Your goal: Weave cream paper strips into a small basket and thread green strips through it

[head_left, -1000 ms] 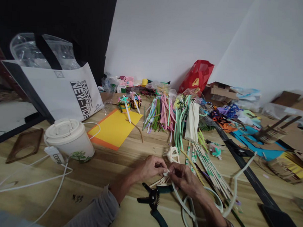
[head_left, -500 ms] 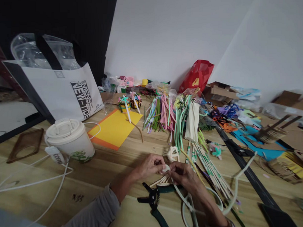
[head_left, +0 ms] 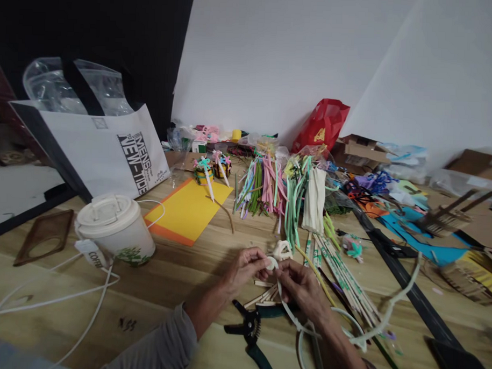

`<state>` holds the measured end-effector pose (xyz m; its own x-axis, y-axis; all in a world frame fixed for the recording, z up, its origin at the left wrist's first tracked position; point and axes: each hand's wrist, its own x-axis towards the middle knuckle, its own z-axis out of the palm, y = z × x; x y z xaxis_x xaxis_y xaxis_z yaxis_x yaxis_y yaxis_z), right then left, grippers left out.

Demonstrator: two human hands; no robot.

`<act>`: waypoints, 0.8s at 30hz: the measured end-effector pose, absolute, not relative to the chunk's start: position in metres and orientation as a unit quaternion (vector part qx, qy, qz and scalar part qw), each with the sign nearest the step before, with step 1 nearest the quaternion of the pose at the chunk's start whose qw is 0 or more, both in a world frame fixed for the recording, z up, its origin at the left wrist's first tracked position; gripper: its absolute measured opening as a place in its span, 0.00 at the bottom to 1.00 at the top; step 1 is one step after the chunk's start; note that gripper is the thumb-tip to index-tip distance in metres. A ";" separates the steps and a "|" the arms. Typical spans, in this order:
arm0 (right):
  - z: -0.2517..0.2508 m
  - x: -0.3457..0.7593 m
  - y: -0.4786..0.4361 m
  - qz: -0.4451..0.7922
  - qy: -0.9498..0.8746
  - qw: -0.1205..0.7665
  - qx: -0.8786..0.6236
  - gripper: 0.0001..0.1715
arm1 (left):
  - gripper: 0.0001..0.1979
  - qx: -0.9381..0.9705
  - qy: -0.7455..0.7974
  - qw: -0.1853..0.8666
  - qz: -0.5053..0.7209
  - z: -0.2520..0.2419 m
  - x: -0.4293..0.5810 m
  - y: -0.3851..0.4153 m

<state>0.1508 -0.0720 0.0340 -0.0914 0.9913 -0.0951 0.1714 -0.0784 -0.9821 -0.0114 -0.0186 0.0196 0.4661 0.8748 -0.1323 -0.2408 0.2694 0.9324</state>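
My left hand (head_left: 243, 268) and my right hand (head_left: 302, 286) meet over the wooden table (head_left: 178, 279), both pinched on the coiled end of a white pipe cleaner (head_left: 272, 263). Its long tail (head_left: 391, 305) loops down past my right wrist and curls up to the right. A small cream twisted shape (head_left: 283, 249) lies just behind my fingers. Thin wooden sticks (head_left: 264, 299) lie under my hands, and dark green pliers (head_left: 251, 335) rest in front of them.
A lidded paper cup (head_left: 113, 236) with white cables stands at the left, before a white tote bag (head_left: 105, 152). Yellow paper (head_left: 188, 209), bundles of coloured pipe cleaners (head_left: 270, 188), a red bag (head_left: 323, 125) and cardboard boxes fill the back and right.
Both hands have lifted slightly and moved farther from me with the white coil. The pipe cleaner's free tail has swung to the right and lower.
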 end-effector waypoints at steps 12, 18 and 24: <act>0.032 0.140 -0.075 0.484 -0.512 0.470 -0.532 0.23 | 0.13 0.434 0.359 0.700 0.439 0.021 0.000 -0.032; 0.024 0.139 -0.075 0.491 -0.485 0.502 -0.521 0.21 | 0.10 0.440 0.374 0.682 0.450 0.022 0.004 -0.035; 0.026 0.139 -0.075 0.512 -0.467 0.515 -0.505 0.21 | 0.10 0.442 0.381 0.680 0.444 0.022 0.006 -0.037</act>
<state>0.1388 -0.0751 0.0257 0.0402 0.9985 -0.0360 -0.0553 -0.0338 -0.9979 0.0058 -0.0370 0.0220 0.3168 0.9402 -0.1254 -0.2669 0.2152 0.9394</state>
